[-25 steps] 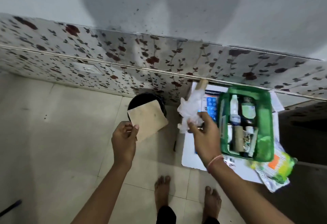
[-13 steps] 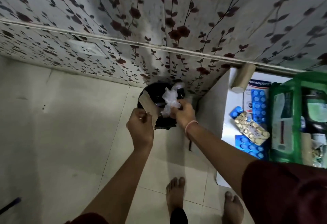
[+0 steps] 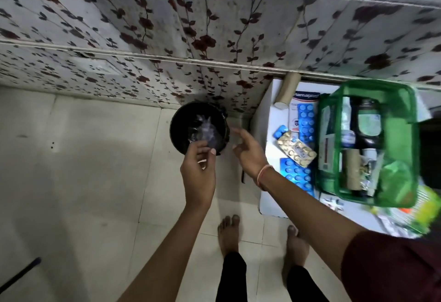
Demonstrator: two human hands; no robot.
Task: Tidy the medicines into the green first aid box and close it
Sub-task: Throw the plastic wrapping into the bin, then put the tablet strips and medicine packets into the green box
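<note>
The green first aid box stands open on a white table at the right, with bottles, a roll and packets inside. Left of it lie blue blister strips, a gold blister strip and a white plaster box. My left hand hovers over the near rim of a black bin on the floor, fingers loosely curled, holding nothing. My right hand is beside the bin, fingers spread and empty. A clear plastic wrapper lies inside the bin.
A cardboard tube leans at the table's back left corner. Green and white packets lie at the table's near right. A floral-patterned wall panel runs behind the bin. My bare feet stand on pale floor tiles.
The crumpled plastic and the brown card have left my hands; the plastic now lies in the bin. Both hands have drawn back from the bin, open.
</note>
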